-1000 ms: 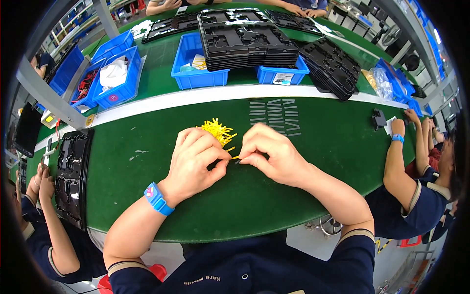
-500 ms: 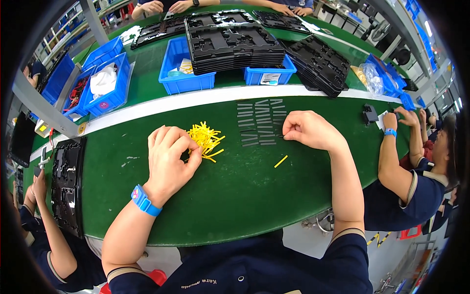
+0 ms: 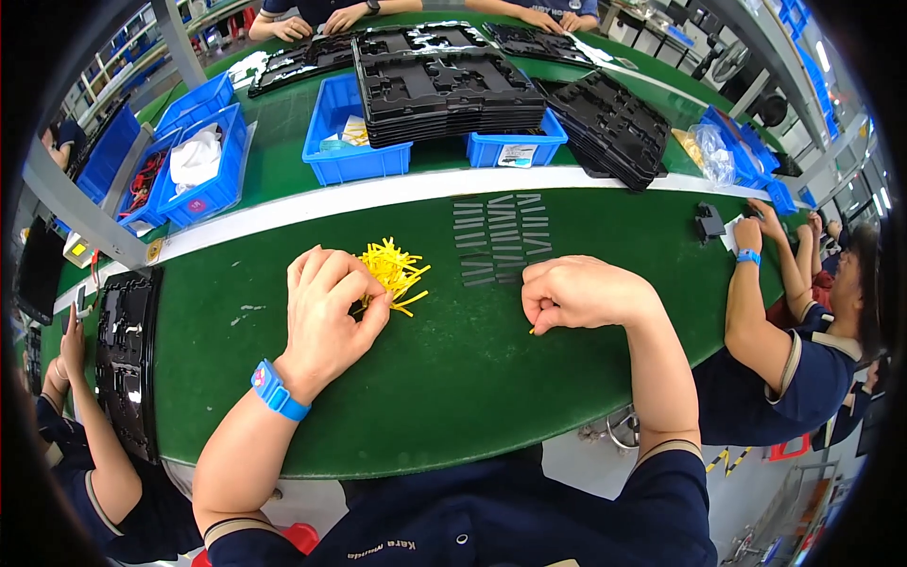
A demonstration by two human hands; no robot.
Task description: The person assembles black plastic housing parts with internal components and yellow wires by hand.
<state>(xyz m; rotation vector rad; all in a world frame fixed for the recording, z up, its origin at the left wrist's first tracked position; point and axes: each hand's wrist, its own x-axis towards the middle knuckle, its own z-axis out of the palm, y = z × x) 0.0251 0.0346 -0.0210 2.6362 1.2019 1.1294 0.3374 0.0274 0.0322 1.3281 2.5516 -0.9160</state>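
My left hand (image 3: 333, 310) rests beside a pile of thin yellow strips (image 3: 392, 269), thumb and forefinger pressed together; whatever may be between them is hidden. My right hand (image 3: 593, 295) is pinched low over the green table at the spot where a single yellow strip (image 3: 532, 331) lay, and only a small yellow tip shows under the fingertips. Just beyond that hand, short dark grey strips (image 3: 505, 225) lie in several rows, the nearest ones partly covered by its knuckles.
Across the white line, black moulded trays (image 3: 444, 90) are stacked over blue bins (image 3: 357, 165). Another black tray (image 3: 128, 364) lies at the left edge. A small black block (image 3: 709, 223) sits at the right. Co-workers' hands are at work left, right and across the table (image 3: 425, 406).
My right hand has moved nearer to me from the grey strips, onto the lone yellow strip. My left hand has stayed by the yellow pile.
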